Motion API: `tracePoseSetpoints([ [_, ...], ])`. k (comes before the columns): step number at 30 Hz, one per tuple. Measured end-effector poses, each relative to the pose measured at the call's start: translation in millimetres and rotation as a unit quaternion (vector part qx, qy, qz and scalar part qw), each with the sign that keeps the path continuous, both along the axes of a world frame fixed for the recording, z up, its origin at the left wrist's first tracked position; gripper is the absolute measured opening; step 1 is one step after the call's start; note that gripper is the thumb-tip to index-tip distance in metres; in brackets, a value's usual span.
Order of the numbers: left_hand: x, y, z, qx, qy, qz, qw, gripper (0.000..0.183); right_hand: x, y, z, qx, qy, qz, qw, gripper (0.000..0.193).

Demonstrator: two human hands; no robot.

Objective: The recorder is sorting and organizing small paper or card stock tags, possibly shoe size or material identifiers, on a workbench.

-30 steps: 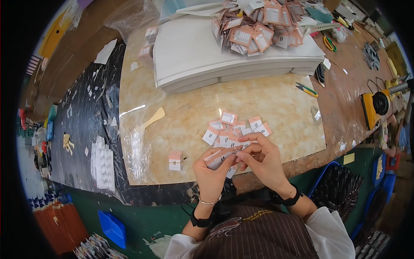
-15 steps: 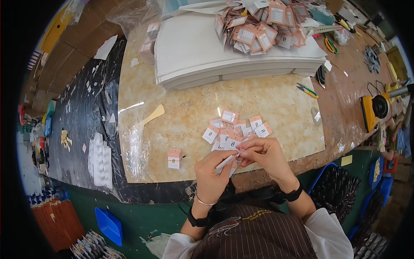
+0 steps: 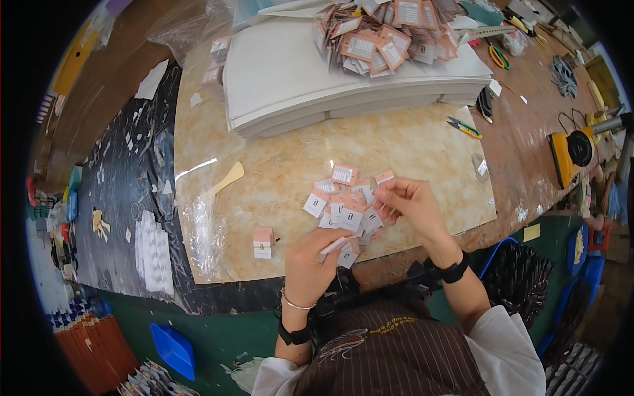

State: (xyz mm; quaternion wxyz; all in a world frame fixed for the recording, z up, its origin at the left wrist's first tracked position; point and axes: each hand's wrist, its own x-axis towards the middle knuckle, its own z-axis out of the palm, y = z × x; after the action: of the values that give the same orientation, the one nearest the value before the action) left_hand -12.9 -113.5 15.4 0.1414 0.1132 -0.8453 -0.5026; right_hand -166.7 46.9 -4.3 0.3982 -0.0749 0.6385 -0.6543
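My left hand [image 3: 309, 263] is closed round a thin stack of small pink-and-white paper tags [image 3: 335, 245], seen edge-on between thumb and fingers. My right hand [image 3: 411, 203] is to the right of the loose pile, its thumb and fingertips pinched at a paper tag [image 3: 384, 176] that they partly cover. Between and beyond my hands lies the loose pile of paper tags [image 3: 350, 219], some showing a dark mark, others a printed label. A neat banded block of tags [image 3: 263, 243] stands to the left of my left hand.
A thick stack of white sheets [image 3: 277, 86] at the back carries a large heap of tags [image 3: 389, 39]. Thread snips [image 3: 464, 127] lie at the right. A cream spatula-shaped piece [image 3: 229, 177] and clear plastic [image 3: 208, 231] lie left. A yellow-and-black tool [image 3: 569, 158] is far right.
My hands have parted: the right has moved up and right to a tag at the pile's right side, while the left has drawn slightly left and down, keeping its stack. The view has shifted slightly.
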Motion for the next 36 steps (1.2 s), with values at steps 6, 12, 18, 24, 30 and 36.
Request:
tracePoseSetpoints([
  [6, 2.5, -2.7, -28.2, 0.270, -0.081, 0.107, 0.953, 0.017, -29.4, 6.0, -8.7, -0.018, 0.093, -0.105, 0.990, 0.015],
  [12, -15.1, -3.1, -60.8, 0.316, -0.118, 0.172, 0.926, 0.018, -33.7, 11.5, -4.7, -0.035, 0.112, -0.149, 0.982, 0.016],
  [18, -17.8, -4.0, -53.7, 0.191, -0.153, 0.209, 0.947, 0.015, -37.6, 42.3, 28.2, -0.023, 0.169, -0.233, 0.957, 0.018],
  [24, 6.8, -30.5, -64.1, 0.304, -0.117, 0.230, 0.917, 0.021, -12.7, 45.5, 37.5, -0.011, 0.117, -0.136, 0.984, 0.010],
  [30, 13.7, -27.0, -37.8, 0.379, -0.082, 0.196, 0.901, 0.021, 40.6, -4.8, 28.4, -0.003, 0.082, 0.005, 0.997, 0.007],
  [36, 2.8, -1.7, 1.3, 0.293, -0.051, 0.225, 0.928, 0.019, 57.1, -34.8, 24.8, 0.009, 0.164, 0.067, 0.984, 0.014],
])
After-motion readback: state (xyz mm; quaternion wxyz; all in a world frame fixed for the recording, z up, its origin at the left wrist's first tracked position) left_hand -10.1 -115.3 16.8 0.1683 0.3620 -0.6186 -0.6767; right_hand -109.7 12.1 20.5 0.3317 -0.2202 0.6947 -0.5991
